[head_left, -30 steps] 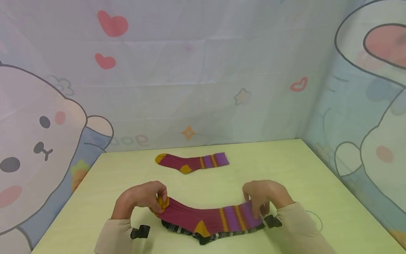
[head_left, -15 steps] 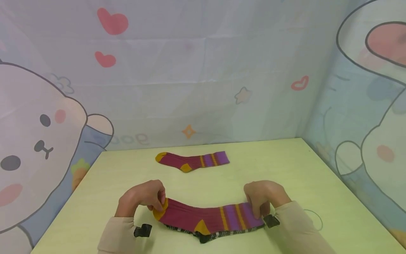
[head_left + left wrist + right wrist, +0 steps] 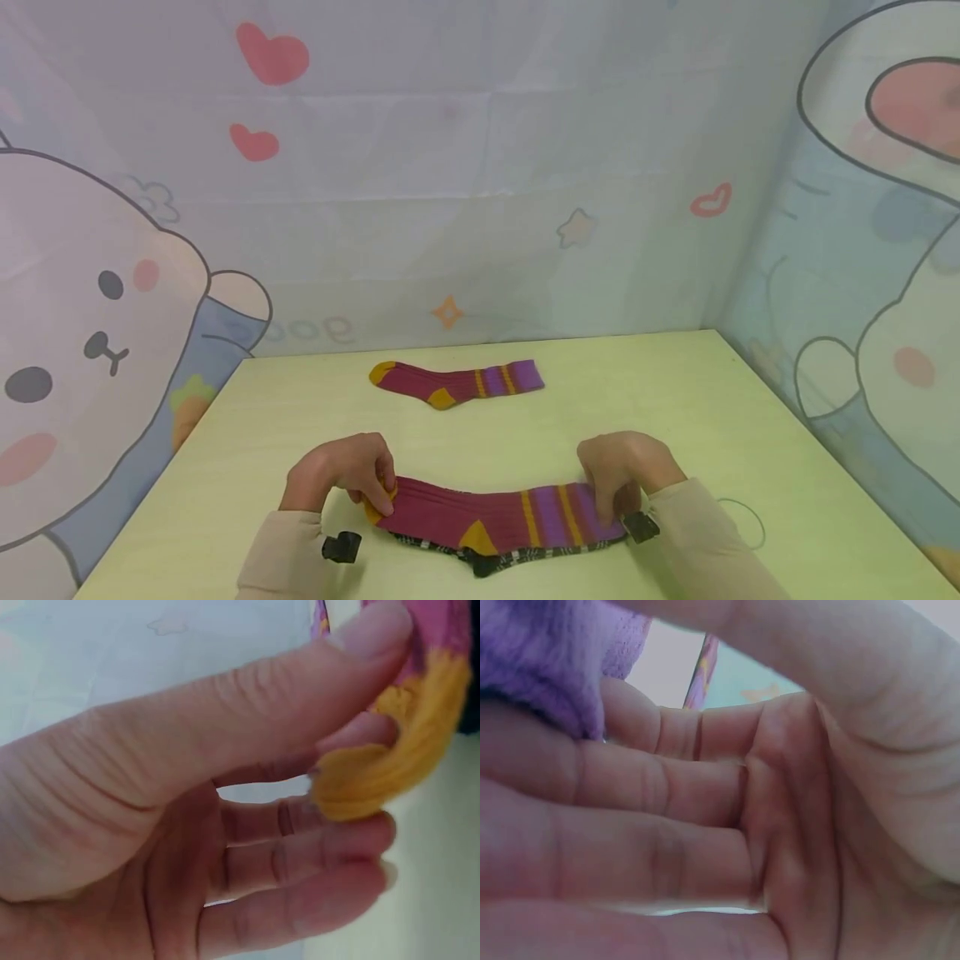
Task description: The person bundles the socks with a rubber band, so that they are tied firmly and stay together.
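Observation:
A maroon sock [image 3: 435, 508] with a mustard toe and heel and a purple striped cuff lies crosswise in front of me, over a black-and-white patterned sock [image 3: 486, 565] whose lower edge shows. My left hand [image 3: 337, 468] pinches the mustard toe [image 3: 420, 742] between thumb and fingers, and in the left wrist view that toe is folded up. At the other end, my right hand [image 3: 624, 467] holds the purple cuff [image 3: 547, 660], thumb on top and fingers beneath. Most of the black sock is hidden under the maroon one.
A matching maroon sock [image 3: 457, 383] lies flat farther back on the pale yellow table [image 3: 300, 400]. A thin loop of cord [image 3: 753, 517] rests to the right of my right sleeve. A printed curtain [image 3: 480, 167] hangs behind the table and along its sides.
The toe flattened out in my left hand, then that hand moved slightly toward me and now has the toe bent up again. My right hand stays on the cuff.

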Action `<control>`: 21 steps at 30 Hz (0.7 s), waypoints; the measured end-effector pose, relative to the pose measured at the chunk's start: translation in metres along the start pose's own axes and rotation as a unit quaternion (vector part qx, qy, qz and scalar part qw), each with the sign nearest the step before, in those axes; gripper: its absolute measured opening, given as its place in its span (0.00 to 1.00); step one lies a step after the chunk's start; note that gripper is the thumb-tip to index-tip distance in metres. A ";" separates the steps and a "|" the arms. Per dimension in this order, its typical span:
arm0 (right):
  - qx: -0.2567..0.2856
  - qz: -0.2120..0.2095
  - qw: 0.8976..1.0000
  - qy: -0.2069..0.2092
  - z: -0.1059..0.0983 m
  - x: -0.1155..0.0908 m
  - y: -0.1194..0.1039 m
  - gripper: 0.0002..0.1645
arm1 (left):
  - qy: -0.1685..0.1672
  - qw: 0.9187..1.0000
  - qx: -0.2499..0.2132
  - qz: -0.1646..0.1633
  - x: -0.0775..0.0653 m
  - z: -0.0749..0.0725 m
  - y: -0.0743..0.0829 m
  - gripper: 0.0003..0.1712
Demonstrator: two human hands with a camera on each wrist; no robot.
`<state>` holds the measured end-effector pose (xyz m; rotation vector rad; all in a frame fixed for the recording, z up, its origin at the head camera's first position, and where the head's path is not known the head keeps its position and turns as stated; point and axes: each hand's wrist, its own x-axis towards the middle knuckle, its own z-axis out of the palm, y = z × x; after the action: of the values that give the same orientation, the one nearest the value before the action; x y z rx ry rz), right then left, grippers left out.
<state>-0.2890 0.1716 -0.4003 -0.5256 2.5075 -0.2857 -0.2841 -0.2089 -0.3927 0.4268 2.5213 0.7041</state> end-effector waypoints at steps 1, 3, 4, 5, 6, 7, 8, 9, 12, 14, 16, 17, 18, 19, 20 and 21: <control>0.001 0.000 1.000 -0.001 0.000 0.000 0.000 0.14 | -0.001 1.000 0.005 -0.005 0.001 0.001 -0.001 0.10; 0.004 0.003 1.000 -0.001 0.001 0.001 0.000 0.14 | -0.001 1.000 0.017 -0.014 0.003 0.002 -0.001 0.12; 0.006 0.005 1.000 -0.001 0.001 0.001 -0.001 0.14 | -0.002 1.000 0.023 -0.017 0.004 0.003 -0.002 0.13; 0.012 0.008 1.000 -0.004 0.001 0.001 -0.001 0.14 | -0.003 0.999 0.028 -0.020 0.005 0.004 -0.002 0.13; 0.014 0.010 1.000 -0.004 0.001 0.001 -0.001 0.14 | -0.003 0.999 0.032 -0.025 0.005 0.004 -0.002 0.14; 0.016 0.011 1.000 -0.003 0.000 0.001 -0.001 0.14 | -0.005 0.999 0.035 -0.028 0.006 0.005 -0.002 0.15; 0.017 0.013 1.000 -0.002 0.000 0.000 -0.002 0.14 | -0.006 0.999 0.036 -0.032 0.006 0.005 -0.002 0.16; 0.018 0.016 1.000 -0.001 0.000 0.000 -0.002 0.14 | -0.008 0.999 0.037 -0.035 0.007 0.005 -0.002 0.16; 0.018 0.025 1.000 0.002 0.000 0.000 -0.003 0.15 | -0.011 0.998 0.041 -0.045 0.007 0.007 -0.002 0.17; 0.017 0.030 0.999 0.003 0.000 -0.001 -0.003 0.15 | -0.013 0.998 0.049 -0.048 0.008 0.008 -0.002 0.17; 0.017 0.032 0.999 0.003 0.000 -0.001 -0.003 0.15 | -0.013 0.997 0.059 -0.052 0.008 0.009 -0.002 0.18; 0.018 0.032 0.999 0.003 0.000 -0.001 -0.003 0.15 | -0.012 0.997 0.063 -0.053 0.009 0.009 -0.002 0.18; 0.020 0.032 0.999 0.003 0.000 -0.001 -0.002 0.15 | -0.011 0.996 0.068 -0.054 0.009 0.009 -0.001 0.18; 0.021 0.031 0.999 0.003 0.000 -0.001 -0.002 0.15 | -0.011 0.996 0.071 -0.055 0.009 0.009 -0.001 0.18; 0.023 0.030 0.999 0.002 0.000 -0.001 -0.001 0.14 | -0.010 0.996 0.073 -0.055 0.010 0.010 -0.001 0.18; 0.022 0.031 0.999 0.002 0.000 -0.002 0.000 0.14 | -0.010 0.996 0.074 -0.056 0.010 0.010 -0.001 0.18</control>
<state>-0.2875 0.1719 -0.3993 -0.4290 2.5100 -0.3186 -0.2873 -0.2016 -0.4045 0.3368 2.5654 0.4696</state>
